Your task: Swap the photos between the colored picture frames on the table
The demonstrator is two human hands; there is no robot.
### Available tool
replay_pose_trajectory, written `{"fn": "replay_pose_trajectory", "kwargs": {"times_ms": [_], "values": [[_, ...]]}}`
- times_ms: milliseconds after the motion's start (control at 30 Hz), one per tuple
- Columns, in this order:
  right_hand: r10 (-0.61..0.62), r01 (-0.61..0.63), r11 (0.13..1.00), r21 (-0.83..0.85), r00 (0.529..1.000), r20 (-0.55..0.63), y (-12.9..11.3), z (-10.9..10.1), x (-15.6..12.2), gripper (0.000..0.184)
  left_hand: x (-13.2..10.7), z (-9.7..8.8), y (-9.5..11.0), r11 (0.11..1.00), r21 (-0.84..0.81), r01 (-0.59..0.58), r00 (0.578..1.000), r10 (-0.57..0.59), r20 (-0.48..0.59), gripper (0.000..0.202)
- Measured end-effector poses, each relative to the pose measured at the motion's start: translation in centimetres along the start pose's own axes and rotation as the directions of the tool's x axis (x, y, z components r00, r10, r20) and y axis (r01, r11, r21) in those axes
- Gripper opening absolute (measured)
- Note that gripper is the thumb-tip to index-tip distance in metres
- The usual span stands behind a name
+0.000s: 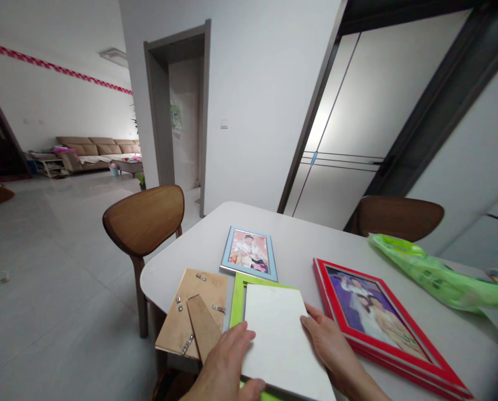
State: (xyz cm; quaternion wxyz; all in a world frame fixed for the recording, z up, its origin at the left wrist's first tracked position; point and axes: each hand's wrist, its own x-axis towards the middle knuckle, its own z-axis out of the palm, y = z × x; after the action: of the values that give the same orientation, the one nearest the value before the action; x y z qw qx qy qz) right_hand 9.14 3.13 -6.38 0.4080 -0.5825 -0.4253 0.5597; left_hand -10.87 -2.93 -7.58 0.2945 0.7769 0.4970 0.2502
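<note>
A white rectangular board [280, 334] lies over a lime green picture frame [237, 303], covering most of it. My left hand [232, 356] rests at the board's left edge, fingertips on its surface and the thumb near its lower corner. At the opposite edge, my right hand [330, 340] grips the board, its thumb on top and the fingers partly hidden at the side. Left of the green frame is a wooden backing board [205, 317] with metal clips and a stand leg. It juts past the table edge.
A light blue framed photo [249, 253] lies beyond the green frame. Red picture frames [382, 317], apparently stacked, are to the right, near a green plastic bag [432, 273]. Wooden chairs [146, 220] stand around the white table [292, 234].
</note>
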Motion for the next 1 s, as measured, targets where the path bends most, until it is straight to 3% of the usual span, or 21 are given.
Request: {"fn": "replay_pose_trajectory", "kwargs": {"times_ms": [133,233,333,433,533,633,700,800,867,1000], "values": [[-0.088,0.086,0.973,-0.213,0.996,-0.001,0.1,0.3,0.5,0.048,0.2,0.0,0.3,0.988,0.14,-0.062,0.996,0.051,0.078,0.06],[-0.175,0.174,0.869,-0.463,0.984,0.042,-0.3,0.1,0.5,0.042,0.5,-0.1,0.8,0.973,0.224,-0.058,0.99,0.027,0.141,0.055],[-0.281,0.22,0.589,-0.777,0.958,0.058,-0.5,0.0,0.5,0.036,0.3,-0.3,1.0,0.966,0.249,-0.069,0.984,0.026,0.174,0.056],[-0.312,0.119,0.292,-0.949,0.95,0.023,-0.3,-0.1,0.5,0.034,-0.6,-1.3,0.4,0.962,0.242,-0.125,0.983,0.087,0.163,0.06],[-0.335,0.079,0.15,-0.985,0.942,0.025,0.0,-0.1,0.5,0.037,-1.9,-3.3,-1.2,0.953,0.295,-0.073,0.995,0.049,0.089,0.066],[-0.375,0.124,0.142,-0.982,0.925,0.062,-0.3,0.4,0.0,0.042,-3.0,-5.2,-3.5,0.905,0.409,0.117,0.993,-0.121,-0.016,0.073],[-0.418,0.239,0.189,-0.953,0.897,0.142,-0.7,1.8,-0.8,0.042,-3.4,-5.8,-5.3,0.866,0.459,0.196,0.981,-0.167,-0.104,0.073],[-0.475,0.494,0.266,-0.828,0.815,0.333,-1.2,5.7,-2.5,0.038,-3.5,-5.7,-7.7,0.867,0.467,0.174,0.973,-0.078,-0.218,0.067],[-0.486,0.593,0.281,-0.755,0.766,0.42,-1.1,8.8,-3.4,0.039,-3.4,-5.4,-8.7,0.872,0.473,0.125,0.962,0.01,-0.274,0.06],[-0.532,0.607,0.312,-0.731,0.749,0.395,-0.8,13.0,-4.0,0.042,-3.1,-5.3,-8.8,0.856,0.513,0.065,0.923,0.144,-0.357,0.046]]}}
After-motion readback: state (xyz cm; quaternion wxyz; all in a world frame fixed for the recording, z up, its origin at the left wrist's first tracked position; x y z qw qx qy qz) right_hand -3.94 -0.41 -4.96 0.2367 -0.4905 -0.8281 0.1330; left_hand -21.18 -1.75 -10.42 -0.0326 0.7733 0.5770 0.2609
